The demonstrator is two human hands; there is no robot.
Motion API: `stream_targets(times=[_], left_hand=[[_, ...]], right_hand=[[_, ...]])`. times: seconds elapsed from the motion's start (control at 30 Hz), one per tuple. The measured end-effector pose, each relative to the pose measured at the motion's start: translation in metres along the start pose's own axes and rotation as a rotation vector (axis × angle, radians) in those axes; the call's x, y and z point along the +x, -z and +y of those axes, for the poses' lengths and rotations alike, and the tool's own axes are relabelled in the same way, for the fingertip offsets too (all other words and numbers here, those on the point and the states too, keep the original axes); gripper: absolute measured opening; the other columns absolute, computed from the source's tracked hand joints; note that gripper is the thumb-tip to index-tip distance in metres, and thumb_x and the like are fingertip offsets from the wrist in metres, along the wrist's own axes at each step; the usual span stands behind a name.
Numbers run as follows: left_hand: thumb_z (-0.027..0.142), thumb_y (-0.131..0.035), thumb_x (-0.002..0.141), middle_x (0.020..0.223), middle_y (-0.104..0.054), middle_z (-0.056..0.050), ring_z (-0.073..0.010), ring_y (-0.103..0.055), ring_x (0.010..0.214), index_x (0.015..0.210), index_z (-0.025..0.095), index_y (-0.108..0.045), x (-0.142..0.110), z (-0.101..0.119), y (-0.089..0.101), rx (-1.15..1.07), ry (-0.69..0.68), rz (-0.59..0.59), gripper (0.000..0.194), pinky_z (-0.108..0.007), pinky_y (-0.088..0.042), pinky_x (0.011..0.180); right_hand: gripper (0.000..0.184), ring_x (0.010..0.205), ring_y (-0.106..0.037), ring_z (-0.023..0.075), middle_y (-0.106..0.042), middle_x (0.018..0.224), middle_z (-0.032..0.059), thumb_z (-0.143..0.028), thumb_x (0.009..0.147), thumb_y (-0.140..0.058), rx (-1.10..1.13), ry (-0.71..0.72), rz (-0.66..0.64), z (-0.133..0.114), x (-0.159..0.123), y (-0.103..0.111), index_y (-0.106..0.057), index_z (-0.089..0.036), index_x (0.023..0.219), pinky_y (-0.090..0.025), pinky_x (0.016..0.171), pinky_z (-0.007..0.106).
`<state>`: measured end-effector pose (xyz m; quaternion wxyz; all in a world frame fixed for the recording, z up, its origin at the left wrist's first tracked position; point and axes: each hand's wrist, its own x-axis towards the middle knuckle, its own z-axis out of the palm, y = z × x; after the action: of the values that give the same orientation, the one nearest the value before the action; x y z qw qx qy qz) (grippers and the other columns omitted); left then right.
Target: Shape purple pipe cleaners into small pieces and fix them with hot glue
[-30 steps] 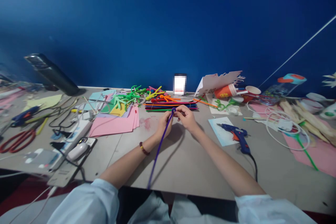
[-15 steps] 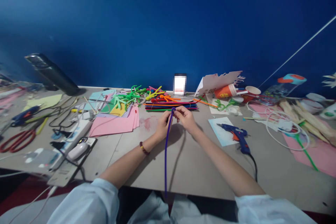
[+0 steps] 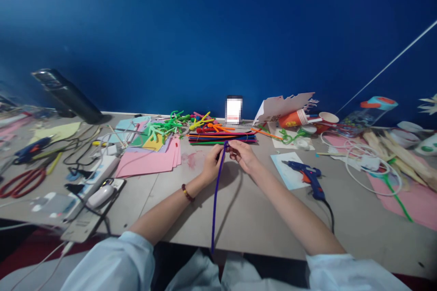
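A long purple pipe cleaner hangs from between my hands toward the table's front edge, its upper end bent near my fingertips. My left hand is closed on it, thumb and fingers pinched together. On the other side, my right hand grips the bent upper end with curled fingers, partly hiding it. Just beyond both hands lies a bundle of coloured pipe cleaners.
Pink paper sheets lie to the left, by a white power strip with cables. A blue glue gun rests at right, its cord trailing forward. Green bent pipe cleaners and a propped phone stand behind.
The hanging tail of the pipe cleaner has swung slightly to the left. My right hand has shifted a little at the bent end, its fingers curling lower.
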<state>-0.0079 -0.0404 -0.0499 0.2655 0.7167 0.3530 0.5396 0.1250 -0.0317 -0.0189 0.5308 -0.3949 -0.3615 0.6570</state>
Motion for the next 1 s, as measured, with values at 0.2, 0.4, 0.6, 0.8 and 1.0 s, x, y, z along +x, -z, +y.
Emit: stream_targets(times=[0.2,0.4,0.6,0.8,1.0], left_hand=[[0.024,-0.044,0.089,0.071,-0.057,-0.002,-0.0136,-0.053,0.068,0.076,0.017,-0.057,0.003,0.0,-0.003,-0.005,0.075,0.077,0.02,-0.026,-0.042,0.064],[0.025,-0.044,0.089,0.071,-0.056,-0.001,-0.013,-0.052,0.066,0.077,0.018,-0.056,0.001,-0.002,-0.005,-0.052,0.082,0.059,0.019,-0.026,-0.042,0.062],[0.028,-0.045,0.089,0.073,-0.054,-0.002,-0.0136,-0.049,0.066,0.081,0.018,-0.057,0.0,-0.009,-0.003,-0.077,0.044,0.01,0.018,-0.027,-0.041,0.061],[0.038,-0.043,0.09,0.066,-0.051,0.0,-0.0122,-0.046,0.059,0.077,0.019,-0.056,0.0,-0.003,-0.004,-0.124,0.204,0.054,0.026,-0.025,-0.037,0.056],[0.046,-0.044,0.087,0.053,-0.043,0.003,-0.0097,-0.037,0.045,0.07,0.018,-0.053,-0.002,-0.009,-0.008,-0.299,0.468,-0.014,0.034,-0.024,-0.029,0.044]], right_hand=[[0.027,0.049,-0.042,0.0072,-0.057,0.059,-0.0022,-0.04,0.059,-0.076,-0.122,0.08,-0.036,0.003,0.003,0.003,-0.068,-0.018,0.072,-0.029,0.045,0.023],[0.028,0.049,-0.042,0.0075,-0.055,0.057,-0.0022,-0.042,0.057,-0.076,-0.14,0.075,-0.016,0.004,0.005,0.005,-0.067,-0.018,0.067,-0.029,0.046,0.023],[0.029,0.048,-0.041,0.007,-0.054,0.055,-0.0031,-0.042,0.054,-0.077,-0.132,0.054,-0.014,0.0,0.002,0.003,-0.066,-0.018,0.066,-0.029,0.046,0.023],[0.027,0.047,-0.043,0.0066,-0.052,0.055,-0.0046,-0.04,0.058,-0.076,-0.025,0.054,0.035,0.003,0.003,0.005,-0.064,-0.019,0.07,-0.03,0.045,0.022],[0.028,0.053,-0.051,0.0089,-0.06,0.062,-0.0027,-0.037,0.06,-0.075,-0.034,-0.027,-0.032,0.002,0.004,0.007,-0.064,-0.02,0.079,-0.035,0.048,0.021]])
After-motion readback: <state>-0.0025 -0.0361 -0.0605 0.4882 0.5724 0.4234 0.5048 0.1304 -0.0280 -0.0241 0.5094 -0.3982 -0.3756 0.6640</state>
